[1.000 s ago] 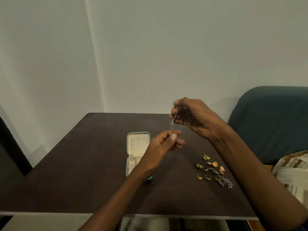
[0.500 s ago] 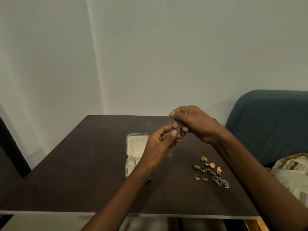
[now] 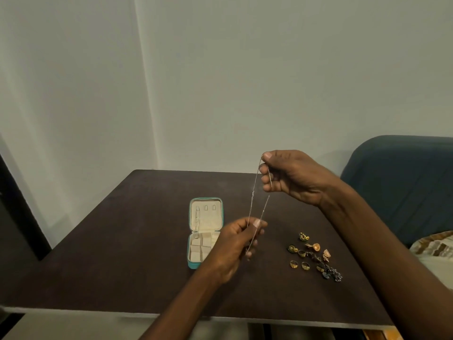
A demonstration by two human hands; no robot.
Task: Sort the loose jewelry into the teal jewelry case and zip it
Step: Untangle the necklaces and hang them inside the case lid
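Note:
A thin silver chain necklace [image 3: 253, 200] hangs stretched between both hands above the table. My right hand [image 3: 291, 175] pinches its upper end, raised above the table's far half. My left hand [image 3: 236, 244] pinches the lower part, just right of the teal jewelry case [image 3: 193, 265]. The case lies open on the dark table, cream inside, with a chain hooked in its lid and small compartments in its base; my left hand hides its right side. Loose rings and earrings [image 3: 313, 256] lie in a cluster to the right.
The dark wooden table [image 3: 122, 253] stands against a white wall in a corner. A dark blue sofa [image 3: 404, 182] is to the right, with a patterned cushion [image 3: 434, 249] beside the table's right edge.
The hands were close together half a second ago; now my right hand has risen and my left has dropped, drawing the chain taut between them.

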